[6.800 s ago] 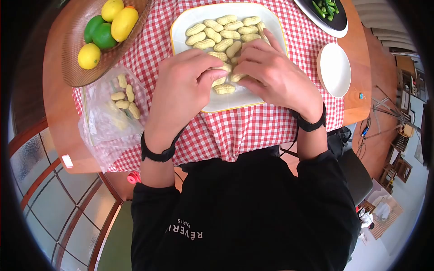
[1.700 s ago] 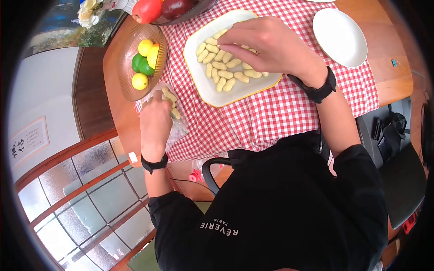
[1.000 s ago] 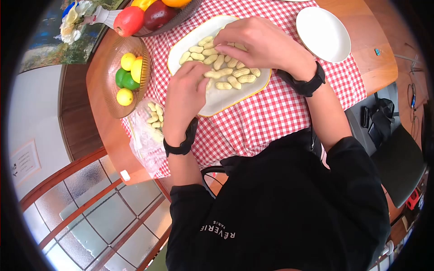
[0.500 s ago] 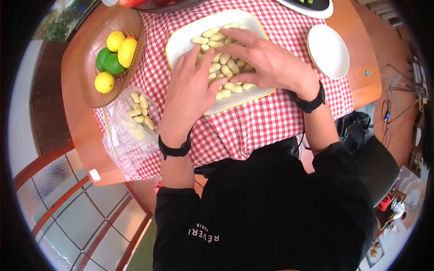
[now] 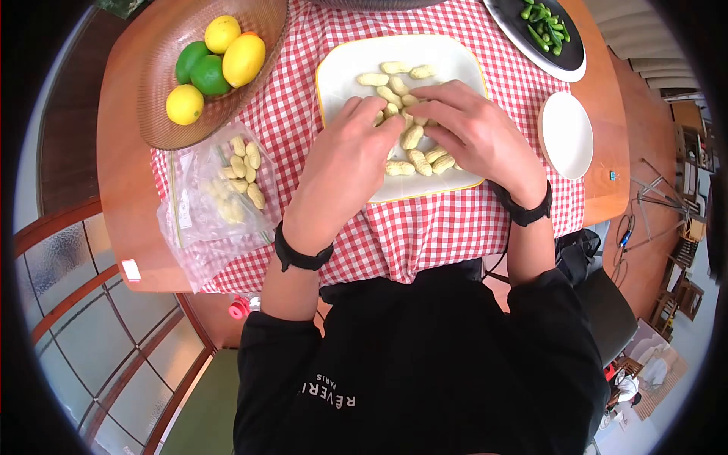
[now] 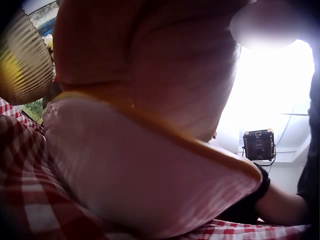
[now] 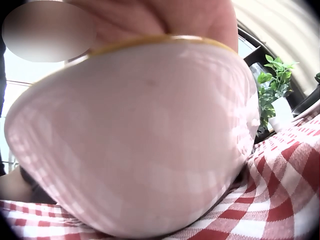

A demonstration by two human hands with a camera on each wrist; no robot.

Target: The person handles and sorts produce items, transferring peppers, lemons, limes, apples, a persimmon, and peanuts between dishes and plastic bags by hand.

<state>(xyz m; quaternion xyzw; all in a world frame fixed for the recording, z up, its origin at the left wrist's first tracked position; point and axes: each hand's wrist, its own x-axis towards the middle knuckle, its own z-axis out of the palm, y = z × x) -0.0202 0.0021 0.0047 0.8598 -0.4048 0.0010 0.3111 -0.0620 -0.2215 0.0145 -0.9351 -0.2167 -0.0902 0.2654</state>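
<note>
Head view: the yellow-rimmed white tray (image 5: 341, 74) is bare along its far edge; checked cloth (image 5: 292, 106) separates it from the clear bag (image 5: 216, 241), which contains peanuts. Pale, ridged peanuts (image 5: 412, 137) lie inside the tray. Left hand (image 5: 343, 167) and right hand (image 5: 489, 138): fingers bent, among peanuts; grip undeterminable.

Wrist views: rim beneath each hand; fingertips hidden.

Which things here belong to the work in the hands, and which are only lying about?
In the work:
- peanuts, under the left hand and right hand
- white tray
- plastic bag with more peanuts, probably

Lying about:
- bowl of lemons and limes
- black plate with green pods
- white oval dish
</note>
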